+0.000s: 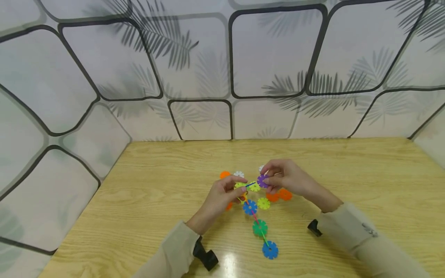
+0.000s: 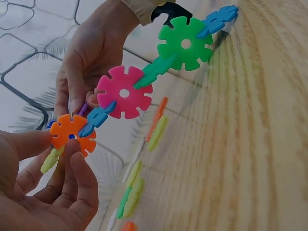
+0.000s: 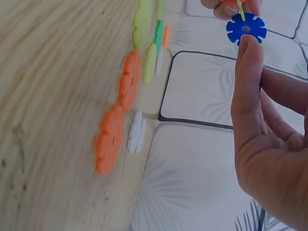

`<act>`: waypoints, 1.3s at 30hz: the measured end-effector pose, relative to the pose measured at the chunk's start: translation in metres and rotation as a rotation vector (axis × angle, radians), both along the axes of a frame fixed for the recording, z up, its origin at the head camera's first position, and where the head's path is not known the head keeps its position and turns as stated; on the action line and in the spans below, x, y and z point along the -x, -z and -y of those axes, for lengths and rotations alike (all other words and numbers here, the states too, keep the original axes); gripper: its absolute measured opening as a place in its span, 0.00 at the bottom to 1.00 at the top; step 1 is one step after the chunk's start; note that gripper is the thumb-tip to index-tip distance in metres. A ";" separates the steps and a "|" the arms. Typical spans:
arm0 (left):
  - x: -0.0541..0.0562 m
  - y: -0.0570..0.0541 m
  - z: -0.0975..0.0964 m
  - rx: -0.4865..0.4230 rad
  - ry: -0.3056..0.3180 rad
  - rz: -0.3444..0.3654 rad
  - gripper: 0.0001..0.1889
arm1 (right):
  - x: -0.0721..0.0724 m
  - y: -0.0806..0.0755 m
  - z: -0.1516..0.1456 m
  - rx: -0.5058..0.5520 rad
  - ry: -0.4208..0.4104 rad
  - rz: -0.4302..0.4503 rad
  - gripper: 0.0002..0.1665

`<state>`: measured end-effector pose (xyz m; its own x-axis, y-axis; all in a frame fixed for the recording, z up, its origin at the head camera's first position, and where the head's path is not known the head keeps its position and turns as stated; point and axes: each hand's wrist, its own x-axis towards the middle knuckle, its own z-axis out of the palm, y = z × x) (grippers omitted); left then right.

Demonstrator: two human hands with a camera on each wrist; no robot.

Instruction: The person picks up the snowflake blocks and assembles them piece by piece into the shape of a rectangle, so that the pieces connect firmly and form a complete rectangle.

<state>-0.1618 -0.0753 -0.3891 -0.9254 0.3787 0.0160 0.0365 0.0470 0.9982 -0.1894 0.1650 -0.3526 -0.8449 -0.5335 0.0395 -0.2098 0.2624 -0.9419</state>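
My left hand [image 1: 222,192] pinches the orange notched disc [image 2: 61,131] at the upper end of a chain of slotted plastic discs. From there the chain slants down through a pink disc [image 2: 124,92] and a green disc [image 1: 260,227] to a blue disc [image 1: 270,250]. A yellow disc [image 2: 52,160] and a dark blue disc [image 3: 233,30] join the orange one. Between thumb and fingers my right hand [image 1: 290,178] holds a purple disc [image 1: 262,181], close to the dark blue one. Fingers partly hide that spot in the left wrist view.
Loose discs lie on the wooden table [image 1: 156,162] around and behind the hands: orange discs [image 3: 110,139], white discs [image 3: 136,132] and yellow discs [image 1: 263,203]. A patterned cloth wall [image 1: 264,58] stands along the table's back edge.
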 end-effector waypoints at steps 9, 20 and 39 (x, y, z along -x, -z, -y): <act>0.000 0.000 0.000 0.000 0.023 -0.031 0.14 | 0.002 0.000 0.005 0.013 -0.005 0.015 0.10; -0.001 0.000 0.001 -0.018 0.033 -0.012 0.12 | 0.002 0.001 0.011 0.059 -0.039 0.035 0.08; 0.000 0.000 0.001 -0.001 0.039 -0.015 0.12 | 0.003 0.000 0.006 0.018 -0.049 0.078 0.18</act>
